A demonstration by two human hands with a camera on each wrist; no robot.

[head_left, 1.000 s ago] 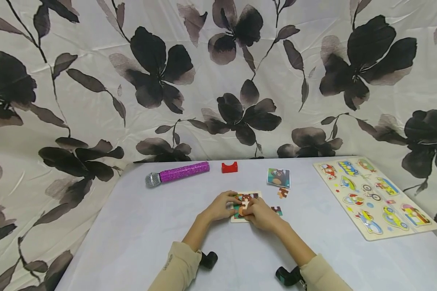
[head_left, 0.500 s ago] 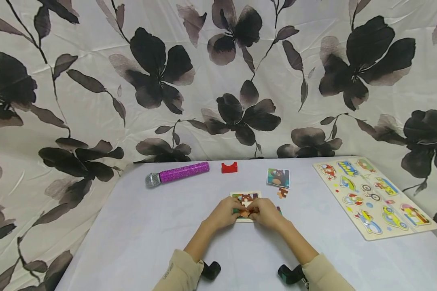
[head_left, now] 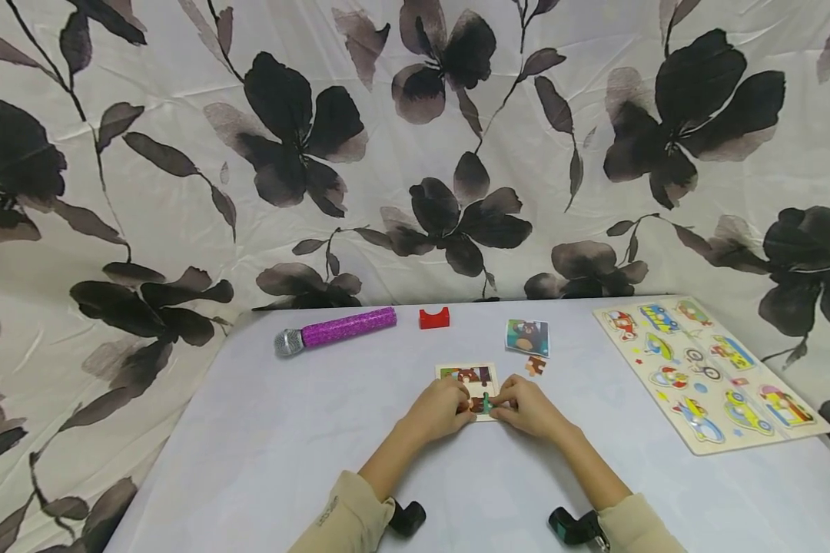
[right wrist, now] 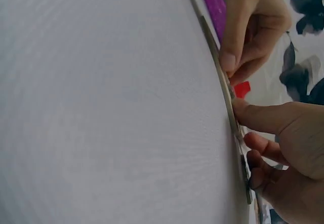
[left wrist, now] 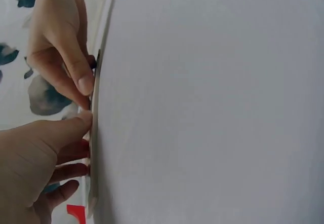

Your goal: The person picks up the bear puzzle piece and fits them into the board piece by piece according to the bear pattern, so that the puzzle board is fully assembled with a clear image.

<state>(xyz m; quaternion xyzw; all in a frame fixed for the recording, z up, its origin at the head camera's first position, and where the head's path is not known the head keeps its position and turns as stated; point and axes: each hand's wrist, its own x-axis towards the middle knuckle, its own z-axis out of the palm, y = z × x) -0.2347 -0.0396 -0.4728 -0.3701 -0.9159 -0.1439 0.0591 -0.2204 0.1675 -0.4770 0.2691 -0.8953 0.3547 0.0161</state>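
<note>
A small shallow wooden tray (head_left: 494, 376) with a bear jigsaw lies flat on the table, between both hands. My left hand (head_left: 434, 411) holds its near left part, fingers over the pieces and thumb at the near edge, as the left wrist view shows. At the near right corner my right hand (head_left: 534, 411) pinches a teal and brown jigsaw piece (head_left: 486, 402) with thumb and fingers, partly covered by them. Bear-face pieces (head_left: 466, 375) fill the far row; a pale gap shows below. One loose orange-brown piece (head_left: 536, 365) lies beyond the right hand.
A bear picture card (head_left: 527, 336) lies just beyond the loose piece. Farther back are a purple glittery microphone (head_left: 346, 329) and a red notched block (head_left: 434, 318). A large wooden vehicle puzzle board (head_left: 708, 376) lies at right. A floral curtain (head_left: 415, 153) hangs behind.
My hands have drawn apart from the tray's middle, the right one to the right and slightly nearer. The teal piece beside the tray's right no longer shows there; teal now shows between the hands.
</note>
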